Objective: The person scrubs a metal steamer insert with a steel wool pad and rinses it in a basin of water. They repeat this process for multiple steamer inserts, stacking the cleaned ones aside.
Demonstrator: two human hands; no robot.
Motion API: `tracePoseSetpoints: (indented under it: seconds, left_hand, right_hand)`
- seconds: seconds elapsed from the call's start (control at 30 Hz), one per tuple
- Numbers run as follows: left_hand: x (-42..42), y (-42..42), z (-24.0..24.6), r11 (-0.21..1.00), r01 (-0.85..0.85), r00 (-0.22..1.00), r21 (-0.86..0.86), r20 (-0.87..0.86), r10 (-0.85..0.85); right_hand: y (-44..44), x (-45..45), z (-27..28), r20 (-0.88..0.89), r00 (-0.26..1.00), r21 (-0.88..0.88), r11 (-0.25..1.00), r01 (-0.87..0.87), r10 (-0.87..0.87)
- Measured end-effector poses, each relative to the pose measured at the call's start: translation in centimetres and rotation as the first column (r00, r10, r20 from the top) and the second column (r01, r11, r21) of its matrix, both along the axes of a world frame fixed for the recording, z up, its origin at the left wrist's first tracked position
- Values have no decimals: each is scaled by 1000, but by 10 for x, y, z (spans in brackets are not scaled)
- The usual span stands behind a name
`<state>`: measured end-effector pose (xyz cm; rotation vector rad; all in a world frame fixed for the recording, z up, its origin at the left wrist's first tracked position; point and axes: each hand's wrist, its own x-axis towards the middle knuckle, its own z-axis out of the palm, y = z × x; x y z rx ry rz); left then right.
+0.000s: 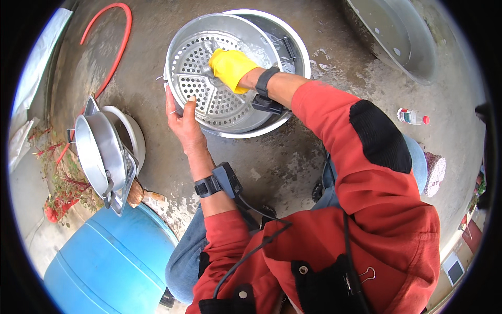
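Tilted over a wide metal basin [302, 51] is a round metal steamer tray [251, 114] with a perforated bottom. My bare left hand [186, 125] grips its near left rim, thumb inside and fingers outside. Inside the tray, my right hand [231, 68] wears a yellow glove and presses a grey scouring pad [208, 70], probably steel wool, against the holed bottom. The glove hides part of the pad and my fingers. A wire handle [288, 47] shows at the tray's far right side, above wet, sudsy metal in the basin.
Stacked metal pans [92, 145] and a white tub [135, 129] stand left, near a red hose [128, 31] and a blue barrel [110, 259]. A large metal tub [411, 35] holds cloudy water at upper right. A plastic bottle [411, 116] lies on the concrete floor [270, 157].
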<state>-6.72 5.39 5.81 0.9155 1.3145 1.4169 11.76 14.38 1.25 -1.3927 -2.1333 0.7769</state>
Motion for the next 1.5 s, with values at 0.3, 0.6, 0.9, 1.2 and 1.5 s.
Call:
tracePoseSetpoints:
  seconds: [0.3,0.6,0.9,1.2,1.5]
  left_hand:
    - [-1,7,-4,998,-62,998,0,23,62]
    - [2,8,-4,998,-68,994,-2,91,68]
    - [-5,4,-2,997,-1,998,-76,62,5]
    - [-3,5,-6,998,14,996,-65,92,-8]
    - [0,5,-10,995,-54,992,-86,108,63]
  right_hand:
    - [-53,-35,9,-189,937,-10,953,-302,295]
    - [-6,33,-47,338,933,-122,989,-84,121]
    - [25,-44,-5,-49,990,219,969,-115,129]
    - [6,-37,-1,156,971,394,890,-230,181]
    - [-33,-32,-42,557,830,-62,996,70,-24]
